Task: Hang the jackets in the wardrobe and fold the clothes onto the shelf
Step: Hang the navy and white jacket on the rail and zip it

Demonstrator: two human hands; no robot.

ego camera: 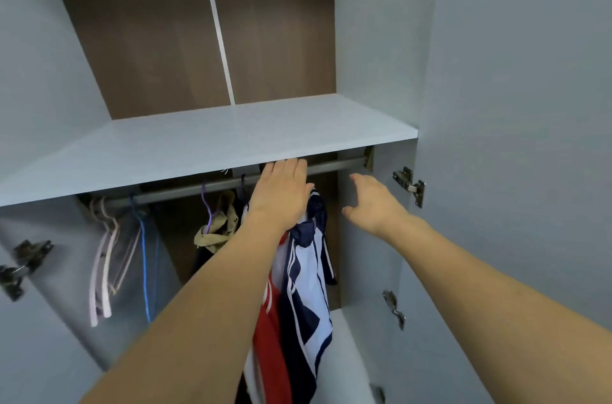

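The navy and white jacket point(308, 274) hangs from the grey rail point(225, 183) that runs just under the wardrobe's pale shelf point(212, 135), near the rail's right end, with a red and white jacket point(270, 321) touching it on the left. Left of these two on the same rail, an olive garment point(218, 228) hangs bunched on a purple hanger point(208, 205), and further left along the rail hang a blue hanger point(144, 258) and a group of pale pink hangers point(104, 258) carrying nothing. The left hand point(281, 195) reaches up in front of the navy and white jacket's collar, fingers straight and close together, fingertips at the front edge of the shelf directly above the rail; it holds nothing that can be seen, and whether it touches the hanger top behind it cannot be told. The right hand point(372, 201) is just right of the jacket, below the rail's right end, fingers relaxed and slightly spread, gripping nothing, in front of the grey inner side wall point(364, 39) of the wardrobe. Right of that hand, a metal hinge point(410, 186) sits on the wardrobe's edge level with the rail, beside the open door point(530, 105). Above the shelf the wardrobe's back panel point(149, 32) is brown with a white strip down it.
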